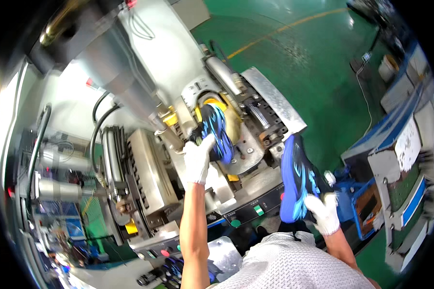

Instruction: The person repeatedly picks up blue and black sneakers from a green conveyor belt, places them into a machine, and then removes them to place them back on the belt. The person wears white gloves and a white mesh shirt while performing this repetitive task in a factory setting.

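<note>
Both my hands wear white gloves. My left hand (197, 158) is closed on the near end of a black and blue shoe (218, 132), which lies in the machine's press station between yellow pads (216, 103). A second shoe (295, 178), black with light-blue streaks and a violet-blue sole, is held upright on the right, in front of the machine. My right hand (324, 212) grips its lower end; the fingers behind it are partly hidden.
A metal cylinder (222, 73) and a steel plate (270, 98) flank the station. A control panel (255, 210) with buttons runs along the machine's front. To the left is another steel press block (152, 166). A blue crate (366, 207) stands at right on the green floor.
</note>
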### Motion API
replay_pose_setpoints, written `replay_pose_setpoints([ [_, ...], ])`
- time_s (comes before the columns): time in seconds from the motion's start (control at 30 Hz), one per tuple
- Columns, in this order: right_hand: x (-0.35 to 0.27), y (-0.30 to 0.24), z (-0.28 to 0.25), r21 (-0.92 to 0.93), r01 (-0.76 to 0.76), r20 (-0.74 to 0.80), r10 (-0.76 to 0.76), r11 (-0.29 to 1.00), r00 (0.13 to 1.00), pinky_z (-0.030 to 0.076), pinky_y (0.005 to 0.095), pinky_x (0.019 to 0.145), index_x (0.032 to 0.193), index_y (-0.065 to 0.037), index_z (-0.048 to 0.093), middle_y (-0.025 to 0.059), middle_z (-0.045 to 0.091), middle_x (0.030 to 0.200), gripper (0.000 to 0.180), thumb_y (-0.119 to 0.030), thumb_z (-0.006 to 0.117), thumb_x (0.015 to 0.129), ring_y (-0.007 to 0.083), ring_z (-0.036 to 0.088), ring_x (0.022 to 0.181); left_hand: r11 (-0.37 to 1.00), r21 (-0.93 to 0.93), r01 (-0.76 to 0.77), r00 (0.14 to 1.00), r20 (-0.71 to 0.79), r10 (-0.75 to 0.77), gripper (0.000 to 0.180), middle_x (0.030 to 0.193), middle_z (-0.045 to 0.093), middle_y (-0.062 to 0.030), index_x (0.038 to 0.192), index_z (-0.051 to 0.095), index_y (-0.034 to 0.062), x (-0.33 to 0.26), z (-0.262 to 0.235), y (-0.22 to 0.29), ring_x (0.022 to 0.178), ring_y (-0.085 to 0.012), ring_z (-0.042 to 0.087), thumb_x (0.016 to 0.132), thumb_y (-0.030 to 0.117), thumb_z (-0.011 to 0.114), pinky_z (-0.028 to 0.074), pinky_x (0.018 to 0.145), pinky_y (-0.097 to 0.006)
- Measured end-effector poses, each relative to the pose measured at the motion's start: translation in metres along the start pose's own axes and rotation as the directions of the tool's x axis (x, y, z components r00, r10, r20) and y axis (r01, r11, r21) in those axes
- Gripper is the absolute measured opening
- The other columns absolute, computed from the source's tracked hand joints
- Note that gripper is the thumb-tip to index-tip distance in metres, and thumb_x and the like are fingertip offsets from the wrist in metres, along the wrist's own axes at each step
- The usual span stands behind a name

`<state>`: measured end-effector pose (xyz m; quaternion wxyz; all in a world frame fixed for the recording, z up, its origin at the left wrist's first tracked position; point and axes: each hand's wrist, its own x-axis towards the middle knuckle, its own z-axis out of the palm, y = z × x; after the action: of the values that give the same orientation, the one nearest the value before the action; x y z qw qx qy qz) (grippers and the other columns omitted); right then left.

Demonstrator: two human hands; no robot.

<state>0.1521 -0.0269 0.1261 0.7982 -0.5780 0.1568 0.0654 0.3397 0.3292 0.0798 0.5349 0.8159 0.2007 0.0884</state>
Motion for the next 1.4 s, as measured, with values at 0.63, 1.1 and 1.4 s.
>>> replay_pose_setpoints([
  [0.63, 0.432, 0.105, 0.258, -0.793, 0.502, 0.577, -0.16, -0.345, 0.801, 0.055, 0.0436, 0.088, 0.101, -0.003, 0.077, 0.0208, 0.076, 0.097, 0.061, -0.06, 0.063, 0.087, 0.0325, 0.074, 0.096, 0.18, 0.02, 0.983, 0.159, -0.57, -0.806, 0.084, 0.122, 0.063, -0.0384, 0.124, 0.056, -0.0151, -0.58, -0.121, -0.246, 0.119, -0.0453, 0.062, 0.09, 0.06, 0.069, 0.048, 0.104, -0.044],
  [1.1, 0.035, 0.273, 0.13, 0.113, 0.83, 0.98, 0.198, -0.546, -0.003, 0.022, 0.0516, 0.127, 0.162, 0.002, 0.022, 0.0283, 0.028, 0.165, 0.085, -0.016, 0.068, 0.093, 0.0445, 0.026, 0.153, 0.418, -0.528, 0.739, 0.119, -0.509, -0.852, 0.082, 0.133, 0.064, -0.0256, 0.145, 0.047, -0.0011, -0.638, -0.057, -0.311, 0.121, -0.04, 0.064, 0.086, 0.047, 0.078, 0.05, 0.103, -0.044],
  [1.4, -0.191, 0.323, 0.14, -0.157, 0.951, 0.807, 0.59, 0.265, -0.031, 0.025, 0.0445, 0.126, 0.159, 0.01, 0.02, 0.0294, 0.028, 0.164, 0.111, -0.026, 0.086, 0.077, 0.04, 0.029, 0.154, 0.565, -0.603, 0.563, -0.261, -0.778, -0.571, 0.083, 0.145, 0.054, -0.0222, 0.153, 0.04, -0.0011, -0.846, -0.052, -0.292, 0.133, -0.032, 0.054, 0.082, 0.01, 0.083, 0.042, 0.114, -0.042],
])
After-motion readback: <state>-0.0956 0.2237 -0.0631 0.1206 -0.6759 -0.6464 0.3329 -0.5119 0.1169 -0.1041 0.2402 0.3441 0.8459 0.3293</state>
